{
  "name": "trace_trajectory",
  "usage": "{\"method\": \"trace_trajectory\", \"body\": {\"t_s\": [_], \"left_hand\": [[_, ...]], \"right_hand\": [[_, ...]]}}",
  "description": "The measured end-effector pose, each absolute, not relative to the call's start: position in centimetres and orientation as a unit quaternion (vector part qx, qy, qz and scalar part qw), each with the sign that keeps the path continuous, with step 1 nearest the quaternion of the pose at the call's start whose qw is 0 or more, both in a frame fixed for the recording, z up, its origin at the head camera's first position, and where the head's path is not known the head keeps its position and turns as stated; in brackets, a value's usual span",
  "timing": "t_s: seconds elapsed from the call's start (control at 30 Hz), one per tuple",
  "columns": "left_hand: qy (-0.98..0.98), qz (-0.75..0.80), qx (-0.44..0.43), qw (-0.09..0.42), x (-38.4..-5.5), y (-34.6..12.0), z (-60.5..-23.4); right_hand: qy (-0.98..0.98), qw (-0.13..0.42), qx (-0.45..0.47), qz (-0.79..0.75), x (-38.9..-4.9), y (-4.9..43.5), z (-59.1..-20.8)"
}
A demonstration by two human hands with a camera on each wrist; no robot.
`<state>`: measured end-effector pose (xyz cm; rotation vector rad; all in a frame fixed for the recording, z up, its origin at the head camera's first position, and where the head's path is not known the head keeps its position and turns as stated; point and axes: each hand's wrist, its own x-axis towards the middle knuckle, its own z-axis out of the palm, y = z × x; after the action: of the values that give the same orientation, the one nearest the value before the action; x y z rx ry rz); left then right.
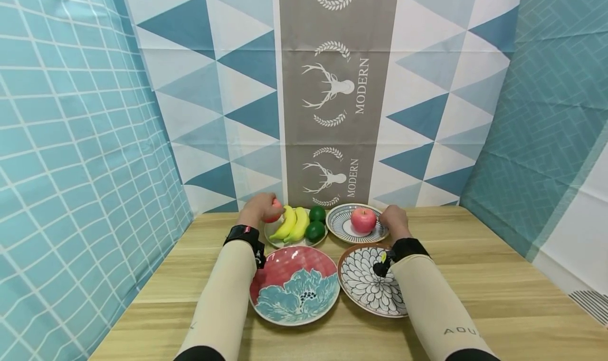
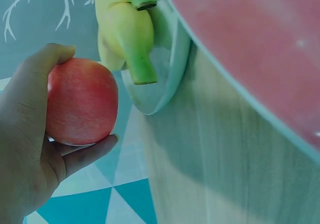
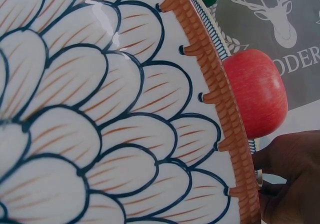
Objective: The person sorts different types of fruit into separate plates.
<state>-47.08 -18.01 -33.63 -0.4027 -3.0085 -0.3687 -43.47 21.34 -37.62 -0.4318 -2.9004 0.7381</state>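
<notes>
My left hand (image 1: 257, 209) holds a red apple (image 2: 82, 101) between thumb and fingers, at the left side of a pale plate (image 1: 273, 236). On that plate lie yellow bananas (image 1: 298, 225) and two dark green fruits (image 1: 315, 231). My right hand (image 1: 395, 221) grips the right rim of a plate with a blue striped border (image 1: 338, 221). Another red apple (image 1: 363, 220) sits on this striped plate, close to the right fingers. In the right wrist view, the near plate's edge partly hides the right hand (image 3: 295, 176).
Nearer me, a red plate with a blue flower (image 1: 295, 287) lies under the left forearm's inner side. Beside it is a brown-rimmed petal-patterned plate (image 1: 370, 282), partly covered by the right wrist. Behind the wooden table (image 1: 475, 276) hangs a patterned cloth (image 1: 332, 113).
</notes>
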Motion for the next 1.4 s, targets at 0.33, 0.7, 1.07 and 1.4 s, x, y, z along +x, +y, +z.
{"method": "trace_trajectory", "body": {"t_s": [0.33,0.7,1.07,1.4], "left_hand": [[-0.979,-0.114,-0.16,0.064,-47.6,-15.8,-31.4],[-0.974,-0.103,-0.184,0.083,-47.3,-11.8,-29.8],[-0.966,-0.105,-0.214,0.097,-47.1,-7.6,-30.1],[-0.964,-0.081,-0.232,0.104,-47.3,-4.0,-30.9]], "right_hand": [[-0.957,0.048,-0.153,0.241,-44.0,21.3,-37.5],[-0.961,0.06,-0.133,0.236,-43.3,21.3,-37.5],[-0.962,0.062,-0.131,0.232,-43.3,21.5,-38.0],[-0.962,0.062,-0.131,0.231,-43.3,21.5,-37.9]]}}
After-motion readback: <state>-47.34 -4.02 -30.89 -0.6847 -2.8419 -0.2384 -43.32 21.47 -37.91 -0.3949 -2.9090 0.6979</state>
